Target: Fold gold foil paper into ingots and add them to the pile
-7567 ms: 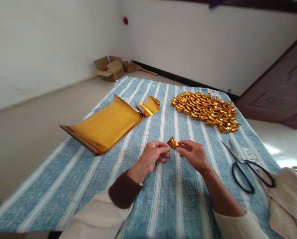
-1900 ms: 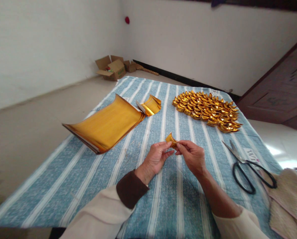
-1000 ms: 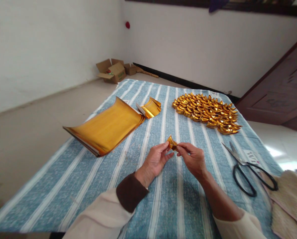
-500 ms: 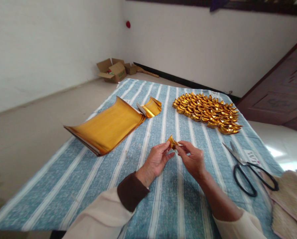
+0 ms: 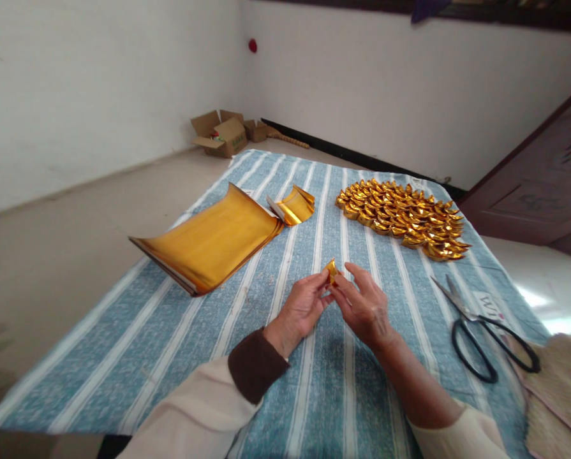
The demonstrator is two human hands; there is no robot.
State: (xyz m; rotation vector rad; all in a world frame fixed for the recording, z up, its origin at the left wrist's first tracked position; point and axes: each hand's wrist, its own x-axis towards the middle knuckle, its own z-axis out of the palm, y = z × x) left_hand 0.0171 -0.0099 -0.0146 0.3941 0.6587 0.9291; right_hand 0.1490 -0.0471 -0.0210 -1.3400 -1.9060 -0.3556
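Observation:
My left hand (image 5: 304, 306) and my right hand (image 5: 362, 305) meet over the middle of the blue striped cloth (image 5: 170, 344), both pinching one small folded gold foil piece (image 5: 332, 270) at their fingertips. Most of that piece is hidden by my fingers. To the left lies a curled stack of gold foil sheets (image 5: 208, 239), with a smaller curled gold sheet (image 5: 295, 205) just beyond it. A wide heap of several folded gold foil ingots (image 5: 402, 218) lies at the far right of the cloth.
Black-handled scissors (image 5: 476, 331) lie at the right on the cloth. A woven tan mat (image 5: 557, 395) overlaps the near right corner. Open cardboard boxes (image 5: 222, 132) stand on the floor by the far wall. A dark wooden door (image 5: 543, 185) leans at the right.
My hands have closed in around the gold piece, so less of it shows. My right fingers now stretch out over it. The view has shifted slightly.

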